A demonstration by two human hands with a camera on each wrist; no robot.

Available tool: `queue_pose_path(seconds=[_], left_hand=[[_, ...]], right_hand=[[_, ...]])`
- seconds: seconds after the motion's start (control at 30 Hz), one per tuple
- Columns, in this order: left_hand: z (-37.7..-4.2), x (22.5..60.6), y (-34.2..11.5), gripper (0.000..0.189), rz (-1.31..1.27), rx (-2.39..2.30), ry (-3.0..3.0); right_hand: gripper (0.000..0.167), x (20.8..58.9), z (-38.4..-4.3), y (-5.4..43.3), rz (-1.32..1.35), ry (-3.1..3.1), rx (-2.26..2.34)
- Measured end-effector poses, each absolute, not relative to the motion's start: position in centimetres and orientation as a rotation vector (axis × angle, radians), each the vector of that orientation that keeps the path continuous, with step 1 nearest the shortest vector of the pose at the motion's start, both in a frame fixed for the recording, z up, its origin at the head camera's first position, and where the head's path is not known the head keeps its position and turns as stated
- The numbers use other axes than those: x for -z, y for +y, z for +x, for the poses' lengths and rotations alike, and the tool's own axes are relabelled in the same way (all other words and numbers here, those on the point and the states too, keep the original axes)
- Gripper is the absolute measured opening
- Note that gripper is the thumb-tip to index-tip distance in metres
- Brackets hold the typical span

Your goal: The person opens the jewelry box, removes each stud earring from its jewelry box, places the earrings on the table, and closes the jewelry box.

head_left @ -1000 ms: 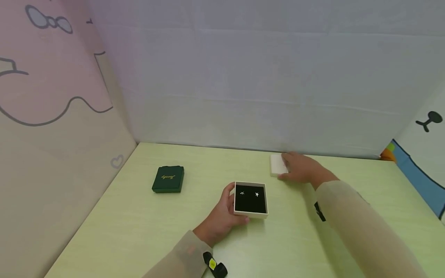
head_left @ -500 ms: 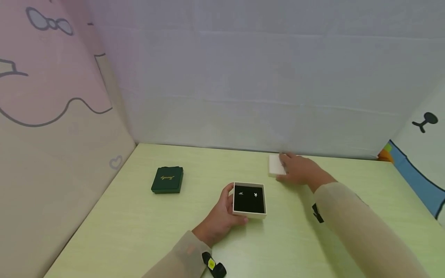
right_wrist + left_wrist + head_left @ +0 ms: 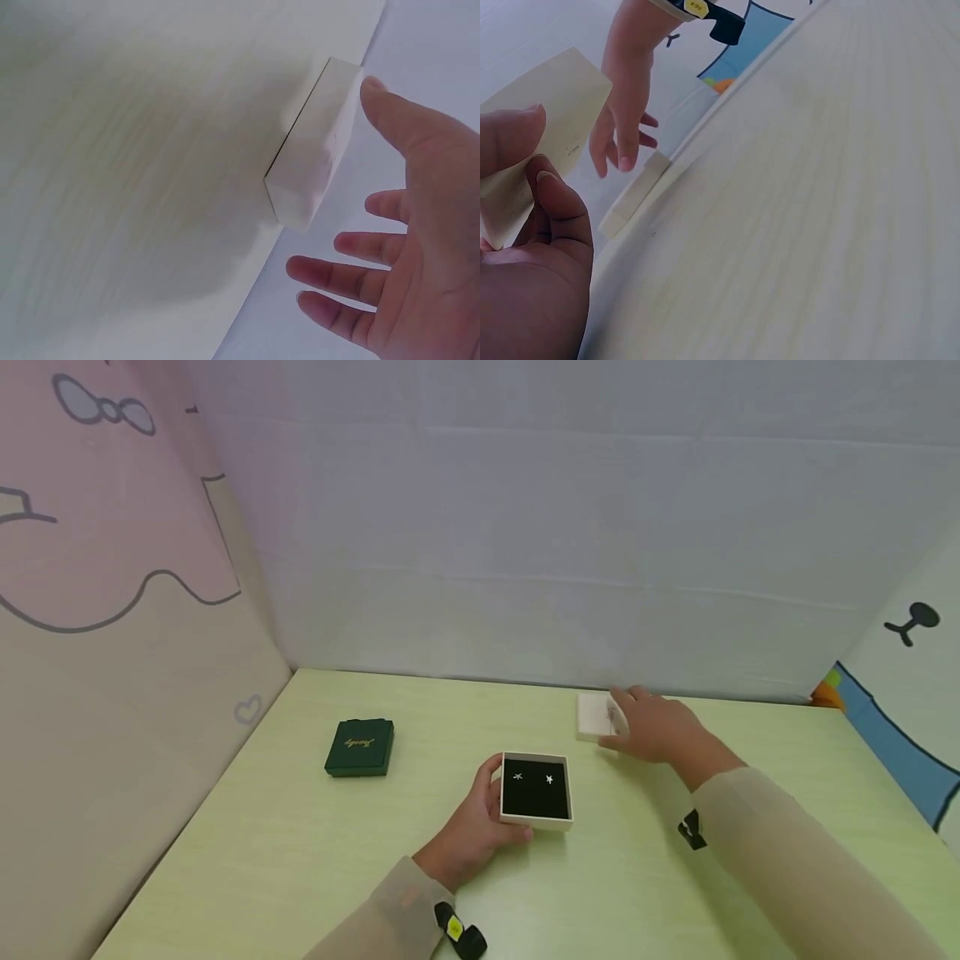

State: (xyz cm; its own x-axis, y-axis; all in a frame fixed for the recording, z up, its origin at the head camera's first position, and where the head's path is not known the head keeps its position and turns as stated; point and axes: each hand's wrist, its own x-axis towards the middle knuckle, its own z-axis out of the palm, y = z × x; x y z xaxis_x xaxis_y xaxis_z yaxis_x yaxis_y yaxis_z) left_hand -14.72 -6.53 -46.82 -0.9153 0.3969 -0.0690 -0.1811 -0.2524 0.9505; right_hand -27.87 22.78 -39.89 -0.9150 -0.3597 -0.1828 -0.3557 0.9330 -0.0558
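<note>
My left hand (image 3: 472, 837) grips a small open white jewelry box (image 3: 536, 823) from its left side, thumb along the near wall. A black insert (image 3: 535, 802) fills it and carries two silver star-shaped earrings (image 3: 550, 779). In the left wrist view the box (image 3: 570, 112) is held above the table. My right hand (image 3: 654, 727) hovers over a flat white box lid (image 3: 592, 718) at the table's back edge. Spread fingers stand off the lid (image 3: 315, 142) in the right wrist view, the thumb closest to its corner.
A dark green jewelry box (image 3: 360, 747) with gold lettering sits on the pale yellow-green table (image 3: 300, 860), left of my hands. A grey-white curtain-like backdrop (image 3: 465, 527) rises behind the back edge, and printed walls close off both sides.
My right hand's fingers have come off the white lid and spread, leaving more of it visible. The left hand keeps its hold on the jewelry box.
</note>
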Motion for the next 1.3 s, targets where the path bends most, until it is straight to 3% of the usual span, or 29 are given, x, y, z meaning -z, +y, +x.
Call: queue_pose_path(seconds=[0.3, 0.7, 1.0, 1.3], left_hand=[[-14.8, 46.9, -6.6, 0.112, 0.280, -2.216, 1.638], [-14.7, 46.7, -6.5, 0.110, 0.298, -2.235, 1.618], [-14.8, 46.9, -6.6, 0.111, 0.322, -2.218, 1.624], [-14.8, 47.0, -6.7, 0.110, 0.330, -2.215, 1.617]], right_hand=[[0.095, 39.1, -26.0, 22.5, -0.531, 2.900, 0.181], [0.077, 39.2, -22.9, 21.4, -0.577, 2.837, 0.643], [0.041, 40.0, -20.2, 19.0, -0.763, 2.819, 1.141], [0.027, 41.1, -18.2, 16.9, -0.847, 2.764, 1.350]])
